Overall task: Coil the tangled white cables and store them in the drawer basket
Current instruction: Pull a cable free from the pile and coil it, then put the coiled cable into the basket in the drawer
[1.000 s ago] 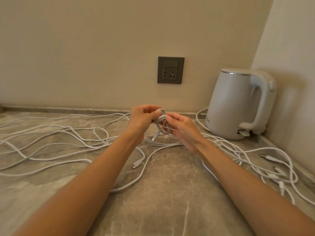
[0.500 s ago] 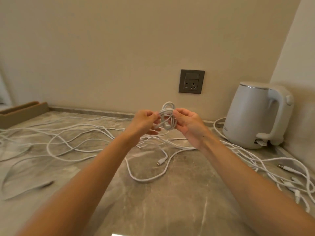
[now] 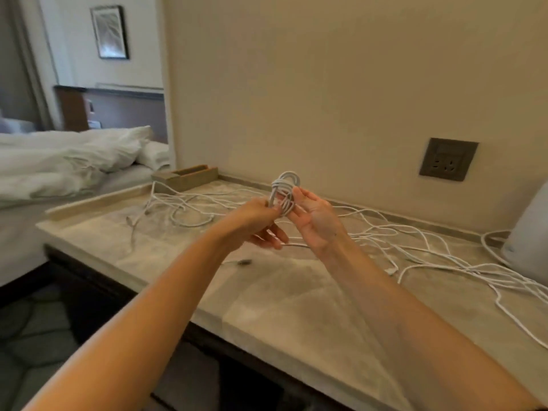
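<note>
Two bare hands meet above a marble-patterned table (image 3: 281,307), both holding one small coiled cable (image 3: 285,189). The left hand (image 3: 261,221) pinches the bundle at its waist between thumb and forefinger, with the other fingers hanging loosely underneath. The right hand (image 3: 314,221), palm toward the camera, holds the bundle's other side with its thumb and fingertips. The coil stands upright between them, raised off the table, with a rounded loop showing at the top and wraps of cable cinched around its middle.

Judging by this, one cable looks nearly finished, with its tail being wound or tucked around the waist. Most of the job remains. Loose white cables (image 3: 385,241) lie tangled across the table on both sides of the hands, and a connector end (image 3: 243,262) lies near the left wrist. None of the cable is stored yet.

A grey wall socket (image 3: 447,158) sits on the beige wall behind. A white kettle (image 3: 530,232) is cut off at the right edge. A low wooden tray (image 3: 186,178) rests at the table's far left corner, and beyond it is a bed (image 3: 59,164) with rumpled white bedding.

The drawer basket is nowhere in sight. Dark cabinetry shows below the table's front edge, but it is too dim to tell a drawer apart. The picture is slightly blurred, so the number of cables cannot be counted, and where the coil's free end runs is hidden behind the fingers.
</note>
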